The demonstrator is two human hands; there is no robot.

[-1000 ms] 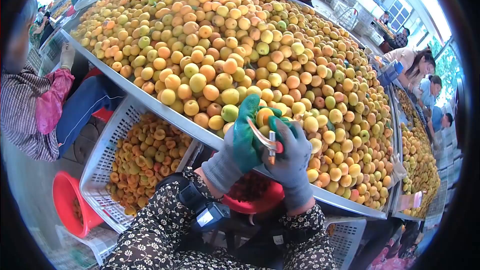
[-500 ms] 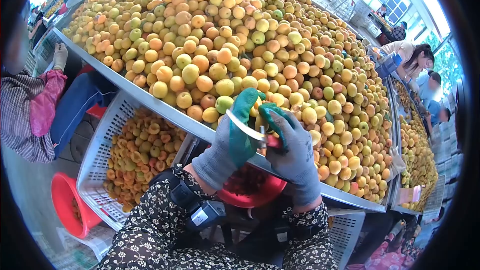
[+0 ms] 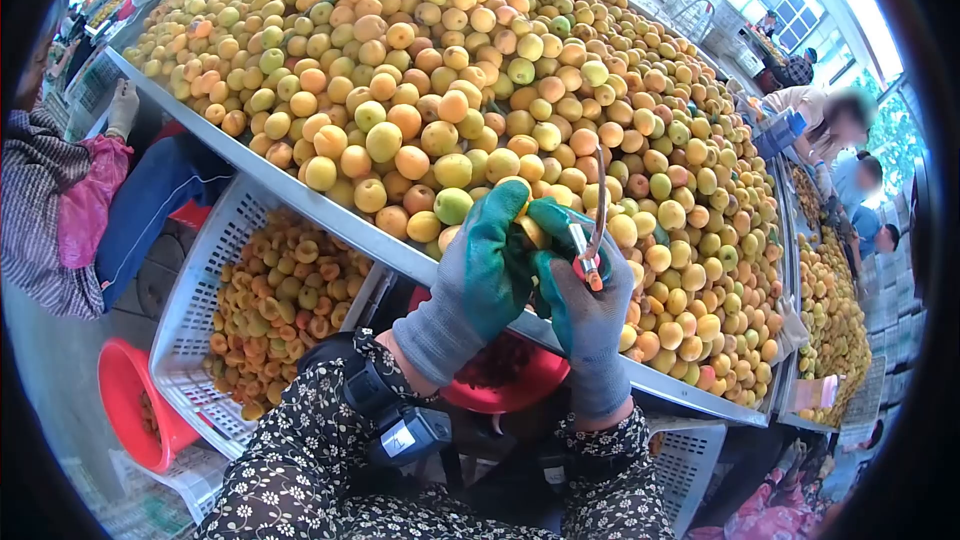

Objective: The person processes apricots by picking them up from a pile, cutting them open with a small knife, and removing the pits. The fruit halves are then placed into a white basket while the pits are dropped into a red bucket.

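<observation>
Covering metal-rimmed table [image 3: 300,198]: heaped apricots [image 3: 480,70]; crate [image 3: 187,315] below, window [image 3: 797,16] beyond.

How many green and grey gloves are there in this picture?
2. One is on the left hand, the other on the right hand, which holds a curved knife; a fruit sits between them. Others may be hidden.

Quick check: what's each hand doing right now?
Left hand: closed on an apricot, partly hidden by the gloved fingers.
Right hand: closed, holding a curved knife.
</observation>
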